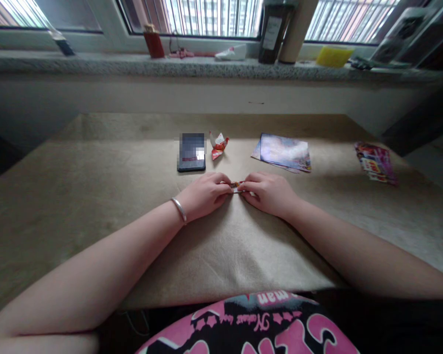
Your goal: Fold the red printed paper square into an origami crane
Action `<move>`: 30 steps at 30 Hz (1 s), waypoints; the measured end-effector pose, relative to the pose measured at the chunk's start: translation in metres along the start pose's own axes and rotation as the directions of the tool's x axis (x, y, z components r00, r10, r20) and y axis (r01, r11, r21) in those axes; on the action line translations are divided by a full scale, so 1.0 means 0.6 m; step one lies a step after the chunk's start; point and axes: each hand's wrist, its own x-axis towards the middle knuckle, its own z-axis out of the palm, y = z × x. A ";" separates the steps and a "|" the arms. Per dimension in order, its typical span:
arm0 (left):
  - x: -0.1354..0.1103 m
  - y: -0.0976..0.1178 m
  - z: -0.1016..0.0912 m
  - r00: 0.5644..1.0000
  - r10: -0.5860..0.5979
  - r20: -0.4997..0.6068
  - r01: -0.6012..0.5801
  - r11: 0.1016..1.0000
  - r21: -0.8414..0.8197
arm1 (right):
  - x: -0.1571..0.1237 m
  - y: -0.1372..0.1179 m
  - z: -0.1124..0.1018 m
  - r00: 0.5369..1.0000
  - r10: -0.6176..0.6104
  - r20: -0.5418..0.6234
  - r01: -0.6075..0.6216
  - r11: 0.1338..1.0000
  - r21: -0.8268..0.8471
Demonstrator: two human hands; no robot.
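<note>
My left hand (pixel 204 194) and my right hand (pixel 269 192) meet at the middle of the beige cloth-covered table (pixel 96 196). Both pinch a small folded piece of red and white paper (pixel 237 186) between their fingertips, low against the cloth. Most of the paper is hidden by my fingers. A silver bangle (pixel 179 209) sits on my left wrist. A folded red and white paper figure (pixel 218 145) lies just beyond my hands.
A dark phone (pixel 191 152) lies beside the paper figure. A stack of colourful paper sheets (pixel 284 152) lies to the right, another printed sheet (pixel 375 163) near the right edge. The stone windowsill (pixel 96 63) behind holds a red cup (pixel 154 43), a dark bottle (pixel 272 32) and a yellow item (pixel 333 56).
</note>
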 end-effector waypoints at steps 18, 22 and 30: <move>0.011 0.010 0.006 0.980 -0.198 -0.033 0.200 0.976 0.081 | 0.014 -0.012 0.008 1.000 -0.001 -0.005 0.001 0.998 -0.069; 0.013 0.009 0.008 0.982 -0.177 -0.060 0.183 0.977 0.105 | 0.018 -0.008 0.007 0.999 -0.032 -0.006 0.032 0.998 -0.057; 0.018 0.006 0.002 0.978 -0.203 -0.049 0.207 0.974 0.088 | 0.028 -0.011 0.012 0.997 0.076 -0.008 -0.076 0.997 0.011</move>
